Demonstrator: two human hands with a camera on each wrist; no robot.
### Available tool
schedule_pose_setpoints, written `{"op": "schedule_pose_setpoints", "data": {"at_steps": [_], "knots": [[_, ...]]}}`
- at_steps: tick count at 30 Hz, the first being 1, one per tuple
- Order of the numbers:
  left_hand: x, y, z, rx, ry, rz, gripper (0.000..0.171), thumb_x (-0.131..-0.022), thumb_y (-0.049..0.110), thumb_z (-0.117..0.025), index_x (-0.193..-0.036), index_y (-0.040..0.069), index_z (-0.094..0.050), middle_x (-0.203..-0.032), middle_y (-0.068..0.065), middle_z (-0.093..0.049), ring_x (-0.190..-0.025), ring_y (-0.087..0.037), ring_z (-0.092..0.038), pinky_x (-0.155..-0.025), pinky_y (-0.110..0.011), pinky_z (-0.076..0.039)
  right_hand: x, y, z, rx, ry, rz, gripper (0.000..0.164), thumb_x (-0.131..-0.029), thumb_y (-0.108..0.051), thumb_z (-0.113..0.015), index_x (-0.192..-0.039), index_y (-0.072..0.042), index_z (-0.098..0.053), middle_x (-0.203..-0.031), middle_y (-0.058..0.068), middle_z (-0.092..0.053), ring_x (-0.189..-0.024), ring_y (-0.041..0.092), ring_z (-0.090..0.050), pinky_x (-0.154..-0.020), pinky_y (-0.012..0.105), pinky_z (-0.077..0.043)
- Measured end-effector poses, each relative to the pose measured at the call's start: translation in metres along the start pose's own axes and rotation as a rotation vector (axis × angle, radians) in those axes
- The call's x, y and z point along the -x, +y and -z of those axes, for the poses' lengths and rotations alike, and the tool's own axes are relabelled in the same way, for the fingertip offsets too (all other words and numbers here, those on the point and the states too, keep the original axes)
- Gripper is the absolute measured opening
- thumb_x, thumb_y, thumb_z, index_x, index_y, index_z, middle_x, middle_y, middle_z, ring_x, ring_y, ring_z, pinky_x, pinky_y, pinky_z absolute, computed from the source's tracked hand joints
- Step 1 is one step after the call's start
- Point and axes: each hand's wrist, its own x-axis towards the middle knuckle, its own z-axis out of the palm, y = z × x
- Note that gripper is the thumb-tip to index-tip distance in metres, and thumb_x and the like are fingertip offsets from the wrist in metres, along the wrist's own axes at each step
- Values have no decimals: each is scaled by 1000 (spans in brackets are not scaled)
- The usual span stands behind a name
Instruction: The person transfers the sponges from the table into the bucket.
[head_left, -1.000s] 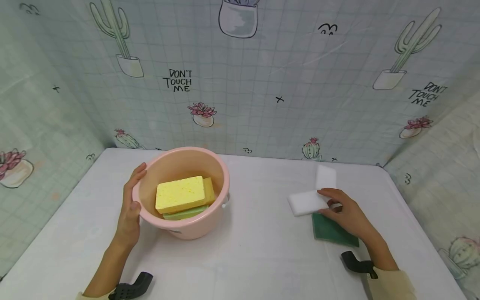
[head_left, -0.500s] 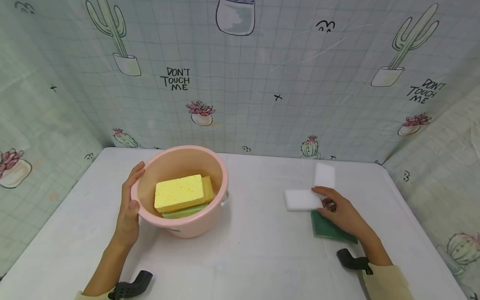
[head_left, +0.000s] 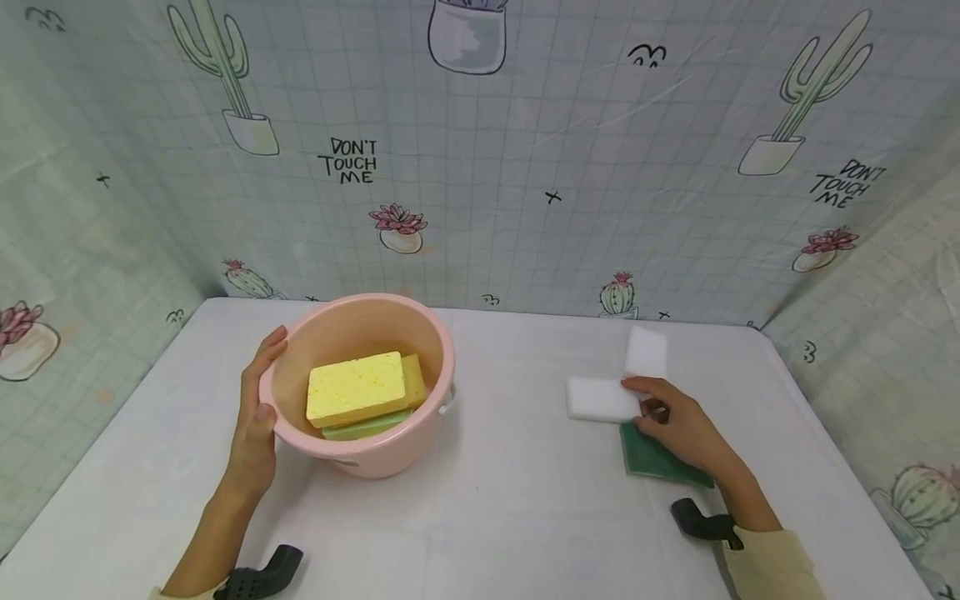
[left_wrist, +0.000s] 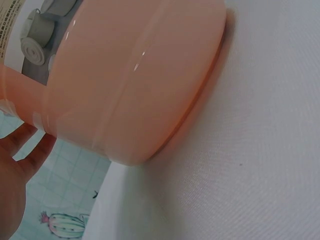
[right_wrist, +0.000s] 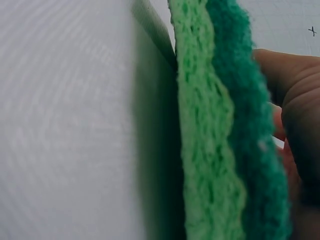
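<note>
Two yellow sponges (head_left: 356,389) and a light green sponge (head_left: 365,427) lie inside a pink bucket (head_left: 397,450) on the left part of the white worktop (head_left: 487,533), the green one partly beneath the nearer yellow. A left hand (head_left: 253,425) rests against the bucket's left outer side, just at the rim, with its fingers stretched out and its thumb apart from them on the near side. To the right, well apart from the bucket, a right hand (head_left: 681,419) pinches the right end of a white block (head_left: 600,399), thumb at the near edge and a finger at the far edge. Just beyond it lies a second white block (head_left: 646,352); whether the two touch I cannot tell. A dark green sponge (head_left: 660,461) lies on the near side, partly hidden by the right hand, its paler layer facing the worktop. A cactus-printed cloth (head_left: 480,167) hangs at the far side.
</note>
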Motion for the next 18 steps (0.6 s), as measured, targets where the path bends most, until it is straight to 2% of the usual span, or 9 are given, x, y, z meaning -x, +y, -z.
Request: {"op": "schedule_pose_setpoints", "data": {"at_steps": [13, 18], "knots": [[1, 2, 1, -13, -4, -5, 63, -95, 35, -43, -146, 2, -27, -156, -13, -13, -140, -28, -16, -106, -22, -28, 0, -3, 1, -8, 50, 59, 49, -85, -2, -70, -132, -4, -55, -116, 10, -57, -87, 17, -55, -77, 29, -52], [0, 2, 0, -14, -9, -6, 62, -96, 35, -42, -146, 2, -27, -156, -13, -13, -141, -27, -16, -106, -22, -28, 2, -6, 5, -17, 68, 63, 50, -84, -3, -71, -132, -2, -55, -124, 13, -55, -89, 20, -57, -77, 21, -50]]}}
